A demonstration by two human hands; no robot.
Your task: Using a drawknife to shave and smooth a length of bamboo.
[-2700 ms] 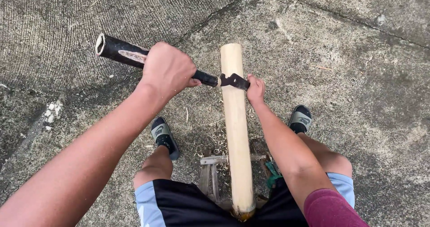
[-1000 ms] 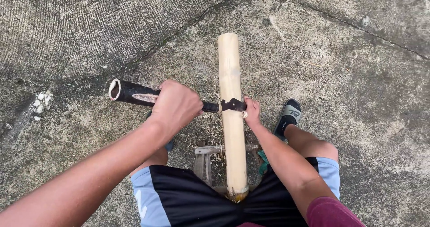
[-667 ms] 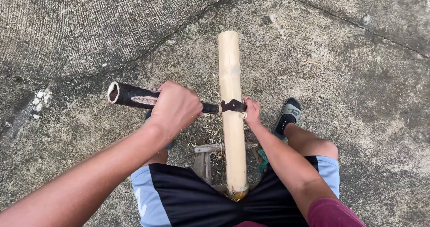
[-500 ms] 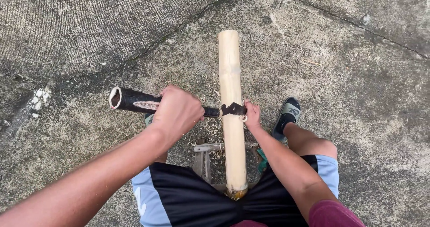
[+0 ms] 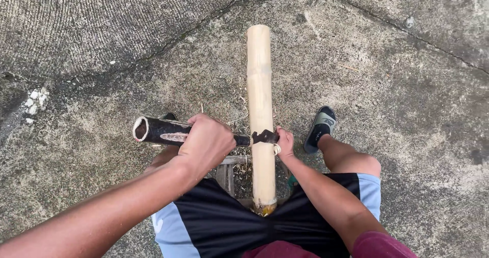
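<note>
Down between the person's knees, a pale peeled bamboo pole [image 5: 260,110] runs lengthwise away from the body, its near end [image 5: 265,207] tucked at the edge of the black and light-blue shorts [image 5: 219,222] and its far end pointing out over the cracked concrete floor [image 5: 397,69]. Across the pole lies a dark blade tool [image 5: 265,137], set crosswise a little below the pole's middle. The left hand [image 5: 206,143] is fully closed in a fist round the tool's thick black tubular handle [image 5: 155,130], whose hollow, light-rimmed end sticks out to the left past the knuckles. The right hand [image 5: 285,143] is curled at the other side of the pole, touching it and gripping what seems to be the blade's far end, though the fingers hide that part and the hold cannot be made out for certain. Both forearms reach in from the bottom of the view, and a dark red sleeve [image 5: 379,245] shows at the lower right. Under the pole, between the legs, part of a small wooden stool or stand [image 5: 226,169] is visible, with pale shavings [image 5: 239,97] scattered on the floor beside the pole. The right foot wears a grey sandal [image 5: 320,128], planted on the concrete just to the right of the pole; the left foot is mostly hidden behind the handle. A patch of white crumbs [image 5: 34,101] lies well apart at the far left.
</note>
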